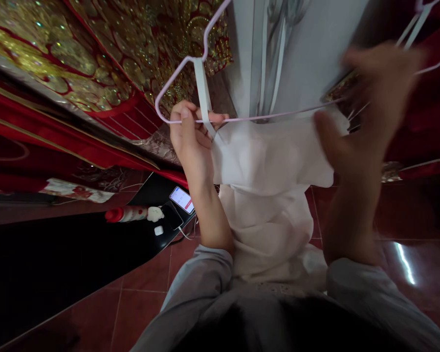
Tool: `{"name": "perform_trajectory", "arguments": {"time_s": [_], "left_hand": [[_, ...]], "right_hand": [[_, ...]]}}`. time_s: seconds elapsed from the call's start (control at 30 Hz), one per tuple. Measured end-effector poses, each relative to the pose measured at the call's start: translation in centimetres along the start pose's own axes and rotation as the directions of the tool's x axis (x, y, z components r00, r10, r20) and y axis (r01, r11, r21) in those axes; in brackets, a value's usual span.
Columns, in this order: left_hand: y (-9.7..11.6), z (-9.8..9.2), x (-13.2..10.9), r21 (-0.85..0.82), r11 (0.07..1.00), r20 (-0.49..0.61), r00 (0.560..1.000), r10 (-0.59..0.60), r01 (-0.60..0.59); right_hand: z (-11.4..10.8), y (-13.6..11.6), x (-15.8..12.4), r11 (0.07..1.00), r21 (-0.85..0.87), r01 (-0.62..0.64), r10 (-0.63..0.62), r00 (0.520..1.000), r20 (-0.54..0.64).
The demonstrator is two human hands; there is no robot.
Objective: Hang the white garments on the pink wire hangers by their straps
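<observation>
A pale pink hanger point(264, 118) is held up in front of me, its lower bar running across the view. My left hand point(194, 132) pinches the bar near the hanger's left corner, where a white strap point(203, 90) loops over it. From there a white garment point(271, 156) hangs down in folds towards my lap. My right hand point(370, 112) is smeared by motion at the right end of the hanger. Its thumb stands well apart from the fingers, and I see nothing between them. The hanger's right corner is hidden behind that hand.
Red and gold sequined clothes point(106, 54) hang at the left, with dark red cloth point(425, 117) at the right. A black bench point(77, 254) bears a lit phone point(182, 199), a dark phone point(171, 215), a red-capped bottle point(126, 214) and a white earbud case point(159, 230). Several grey-white straps point(278, 63) hang ahead.
</observation>
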State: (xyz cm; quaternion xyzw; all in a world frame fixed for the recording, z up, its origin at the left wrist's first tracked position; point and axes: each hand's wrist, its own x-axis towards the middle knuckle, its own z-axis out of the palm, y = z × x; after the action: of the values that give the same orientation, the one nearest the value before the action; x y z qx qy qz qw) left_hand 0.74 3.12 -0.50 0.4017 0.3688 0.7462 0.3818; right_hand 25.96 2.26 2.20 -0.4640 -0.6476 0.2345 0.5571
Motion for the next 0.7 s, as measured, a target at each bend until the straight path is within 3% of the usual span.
{"name": "perform_trajectory", "arguments": {"time_s": [0.1, 0.2, 0.33, 0.4, 0.47, 0.57, 0.63, 0.7], "left_hand": [[-0.1, 0.3, -1.0, 0.03, 0.999, -0.002, 1.0, 0.03, -0.03], [0.5, 0.3, -2.7, 0.138, 0.985, 0.015, 0.995, 0.098, -0.1], [3.7, 0.3, -4.7, 0.407, 0.897, 0.112, 0.984, 0.14, -0.174], [5.7, 0.5, -4.6, 0.441, 0.885, 0.164, 0.983, 0.082, -0.147], [7.5, 0.5, -3.7, 0.38, 0.921, 0.147, 0.989, 0.035, -0.089], [9.3, 0.1, -1.5, 0.137, 0.991, 0.064, 0.998, 0.0, -0.009], [9.6, -0.7, -0.2, -0.025, 0.999, 0.063, 0.998, 0.024, -0.022], [9.0, -1.7, 0.3, -0.071, 0.994, 0.045, 0.995, 0.085, -0.082]], "right_hand": [[2.3, 0.6, -2.9, 0.98, -0.161, 0.12, -0.101, 0.988, 0.121], [3.8, 1.0, -4.5, 0.961, -0.199, 0.191, -0.196, 0.981, -0.004], [5.3, 1.2, -4.8, 0.971, -0.159, 0.18, -0.186, 0.982, -0.025], [5.8, 1.4, -4.7, 0.975, -0.154, 0.159, -0.162, 0.987, -0.005], [6.0, 1.8, -4.6, 0.978, -0.14, 0.153, -0.153, 0.988, 0.01], [5.7, 2.2, -4.5, 0.976, -0.116, 0.184, -0.187, 0.982, -0.015], [5.2, 2.3, -4.5, 0.972, -0.122, 0.201, -0.206, 0.978, -0.03], [4.9, 2.2, -4.4, 0.97, -0.14, 0.199, -0.204, 0.978, -0.028]]}}
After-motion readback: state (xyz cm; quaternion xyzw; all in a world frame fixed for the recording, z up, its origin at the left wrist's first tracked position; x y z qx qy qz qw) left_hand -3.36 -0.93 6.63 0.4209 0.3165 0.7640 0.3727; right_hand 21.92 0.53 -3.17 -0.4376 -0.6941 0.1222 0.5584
